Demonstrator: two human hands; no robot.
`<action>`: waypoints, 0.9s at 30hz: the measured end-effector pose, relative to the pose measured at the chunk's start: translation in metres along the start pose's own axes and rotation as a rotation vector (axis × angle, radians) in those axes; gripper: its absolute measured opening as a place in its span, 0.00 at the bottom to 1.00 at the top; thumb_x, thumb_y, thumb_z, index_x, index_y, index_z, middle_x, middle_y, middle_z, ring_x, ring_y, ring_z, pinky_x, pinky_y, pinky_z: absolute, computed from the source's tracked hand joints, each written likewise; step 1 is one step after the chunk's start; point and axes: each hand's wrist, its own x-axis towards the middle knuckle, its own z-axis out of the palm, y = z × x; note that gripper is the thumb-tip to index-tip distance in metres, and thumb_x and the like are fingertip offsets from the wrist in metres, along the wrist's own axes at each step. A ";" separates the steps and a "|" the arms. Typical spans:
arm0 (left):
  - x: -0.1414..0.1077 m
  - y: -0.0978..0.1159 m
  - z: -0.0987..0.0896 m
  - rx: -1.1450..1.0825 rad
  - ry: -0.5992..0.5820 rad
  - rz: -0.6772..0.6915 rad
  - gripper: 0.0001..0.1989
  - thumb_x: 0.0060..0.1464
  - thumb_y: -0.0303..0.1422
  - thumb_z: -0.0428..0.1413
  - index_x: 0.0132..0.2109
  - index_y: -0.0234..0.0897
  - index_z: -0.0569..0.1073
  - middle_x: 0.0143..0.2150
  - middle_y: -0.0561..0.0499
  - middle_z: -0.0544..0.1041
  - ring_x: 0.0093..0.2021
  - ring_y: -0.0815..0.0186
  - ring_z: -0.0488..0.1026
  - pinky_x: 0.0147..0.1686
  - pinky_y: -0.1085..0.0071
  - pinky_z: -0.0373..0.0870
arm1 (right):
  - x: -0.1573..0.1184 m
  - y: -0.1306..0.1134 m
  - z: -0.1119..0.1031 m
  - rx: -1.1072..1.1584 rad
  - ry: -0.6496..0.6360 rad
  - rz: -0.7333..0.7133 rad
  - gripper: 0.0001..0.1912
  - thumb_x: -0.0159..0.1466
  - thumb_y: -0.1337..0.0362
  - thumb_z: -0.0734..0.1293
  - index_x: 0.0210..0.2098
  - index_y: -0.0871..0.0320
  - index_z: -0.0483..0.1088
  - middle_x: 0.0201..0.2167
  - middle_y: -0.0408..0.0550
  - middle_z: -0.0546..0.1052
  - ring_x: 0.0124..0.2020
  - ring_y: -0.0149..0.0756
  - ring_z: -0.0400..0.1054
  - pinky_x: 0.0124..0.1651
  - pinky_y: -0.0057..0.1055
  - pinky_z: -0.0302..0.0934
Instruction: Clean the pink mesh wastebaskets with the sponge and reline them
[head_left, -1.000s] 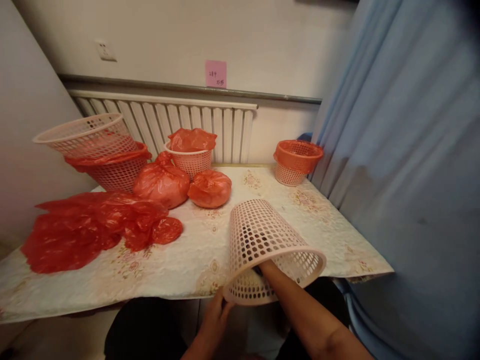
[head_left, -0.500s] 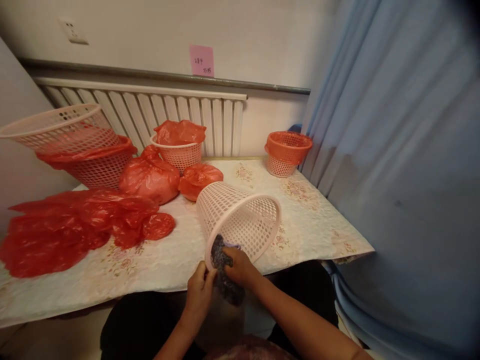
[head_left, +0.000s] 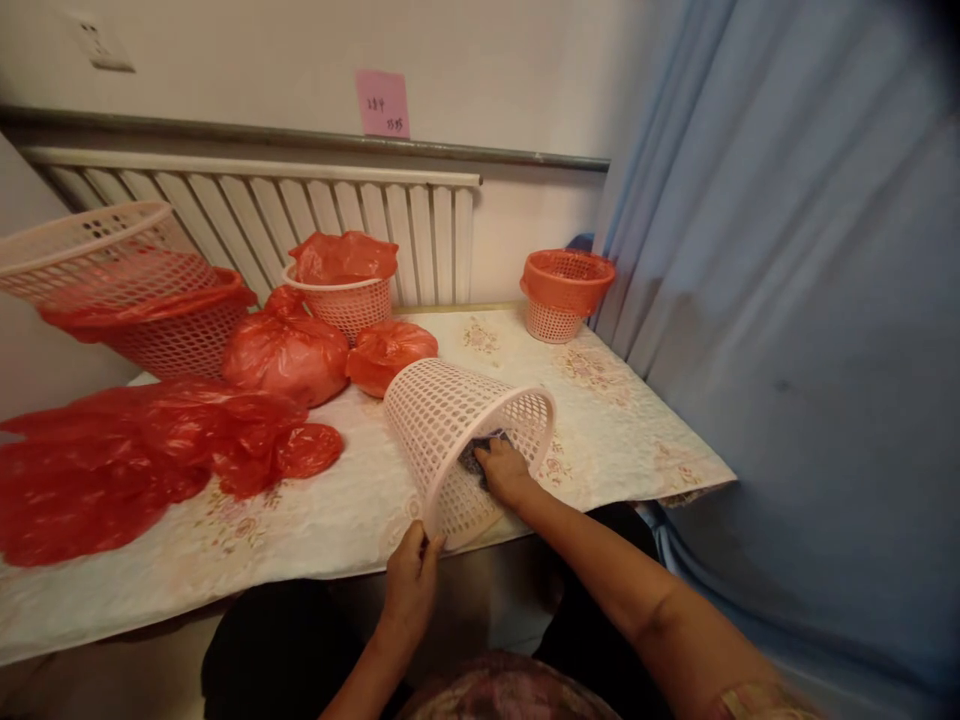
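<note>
A pale pink plastic basket (head_left: 442,410) with a mesh of holes lies on its side at the table's front edge, its mouth turned toward me. My left hand (head_left: 411,572) pinches the near rim of this basket. My right hand (head_left: 507,472) reaches inside the mouth, closed on a dark grey speckled cloth (head_left: 472,460) that lies against the inner wall. Part of the cloth is hidden behind the rim and my fingers.
Red plastic bags (head_left: 172,430) spread over the left of the flowered tablecloth (head_left: 480,340). Behind them are a knotted red bag (head_left: 285,350), stacked baskets (head_left: 150,325) and a bag-lined basket (head_left: 349,305). Another lined basket (head_left: 566,300) stands back right, beside a blue curtain (head_left: 787,350).
My right hand has moved the cloth from the near rim up and into the basket. The basket has rolled slightly, and my left hand still grips the rim. The view has shifted a little.
</note>
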 end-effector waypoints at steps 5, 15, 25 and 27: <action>0.002 -0.001 0.008 -0.005 0.009 0.000 0.13 0.56 0.40 0.48 0.26 0.40 0.60 0.23 0.57 0.62 0.26 0.66 0.61 0.27 0.72 0.58 | -0.011 -0.020 0.016 0.145 0.012 0.108 0.26 0.56 0.71 0.61 0.54 0.56 0.68 0.48 0.57 0.71 0.48 0.44 0.66 0.52 0.40 0.58; 0.001 -0.006 0.000 -0.076 -0.051 -0.019 0.12 0.58 0.40 0.49 0.33 0.38 0.69 0.30 0.52 0.73 0.37 0.60 0.71 0.38 0.67 0.68 | -0.045 -0.050 0.022 0.495 -0.088 -0.061 0.29 0.53 0.68 0.63 0.56 0.56 0.66 0.48 0.47 0.74 0.48 0.38 0.68 0.52 0.32 0.61; -0.008 -0.018 0.000 -0.104 0.002 -0.081 0.19 0.56 0.42 0.50 0.47 0.34 0.73 0.45 0.43 0.78 0.45 0.55 0.74 0.47 0.60 0.69 | -0.061 -0.049 0.029 0.053 -0.015 -0.305 0.22 0.61 0.71 0.59 0.54 0.53 0.65 0.44 0.52 0.69 0.43 0.40 0.62 0.45 0.35 0.60; -0.009 -0.020 0.000 -0.093 0.006 -0.097 0.20 0.55 0.43 0.50 0.48 0.34 0.73 0.46 0.42 0.78 0.45 0.55 0.74 0.47 0.60 0.68 | -0.057 -0.040 0.028 -0.068 -0.022 -0.343 0.19 0.63 0.67 0.59 0.53 0.50 0.66 0.43 0.52 0.69 0.43 0.42 0.61 0.41 0.33 0.60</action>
